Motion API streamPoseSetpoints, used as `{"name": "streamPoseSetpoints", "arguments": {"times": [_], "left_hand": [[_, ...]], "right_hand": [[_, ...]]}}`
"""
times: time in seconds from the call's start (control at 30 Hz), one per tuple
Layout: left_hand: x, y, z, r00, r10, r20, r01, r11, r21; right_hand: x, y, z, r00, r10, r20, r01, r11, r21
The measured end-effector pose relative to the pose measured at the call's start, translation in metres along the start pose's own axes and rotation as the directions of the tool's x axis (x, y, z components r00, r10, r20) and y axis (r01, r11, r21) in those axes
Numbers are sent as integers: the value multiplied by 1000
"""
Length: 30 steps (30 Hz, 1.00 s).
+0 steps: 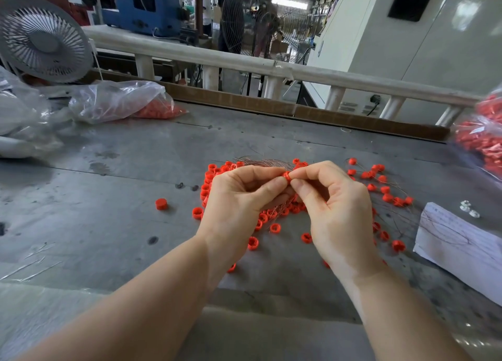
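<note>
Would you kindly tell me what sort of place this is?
Probably a factory floor: a big white machine and an industrial fan stand behind the bench, a bag of red caps lies on it, and left hand and right hand pinch one red cap.

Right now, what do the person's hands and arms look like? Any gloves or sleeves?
No gloves. The left hand and right hand are bare, with no rings, watch or bracelets. The left forearm and right forearm are bare too; no sleeve shows anywhere in the view.
</note>
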<state>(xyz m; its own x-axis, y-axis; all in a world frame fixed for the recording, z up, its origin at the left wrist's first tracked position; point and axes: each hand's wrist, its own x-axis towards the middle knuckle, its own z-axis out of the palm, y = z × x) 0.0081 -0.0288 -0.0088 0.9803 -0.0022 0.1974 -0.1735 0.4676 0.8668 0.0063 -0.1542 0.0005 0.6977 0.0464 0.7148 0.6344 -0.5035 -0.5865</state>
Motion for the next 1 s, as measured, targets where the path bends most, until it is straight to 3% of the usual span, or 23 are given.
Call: {"name": "streamPoseSetpoints", "arguments": {"times": [0.17, 0.5, 1.0], "left_hand": [[1, 0, -1, 998, -56, 26, 58, 996, -75], [1, 4, 0, 991, -129, 28, 132, 986, -99], [2, 4, -2, 994, -104, 31, 106, 993, -58]], "right_hand": [[1, 2, -3, 996, 86, 34, -89, 991, 98], [2, 3, -3, 995, 96, 29, -98, 991, 91], [1, 3, -3, 997, 69, 29, -71, 995, 63]]}}
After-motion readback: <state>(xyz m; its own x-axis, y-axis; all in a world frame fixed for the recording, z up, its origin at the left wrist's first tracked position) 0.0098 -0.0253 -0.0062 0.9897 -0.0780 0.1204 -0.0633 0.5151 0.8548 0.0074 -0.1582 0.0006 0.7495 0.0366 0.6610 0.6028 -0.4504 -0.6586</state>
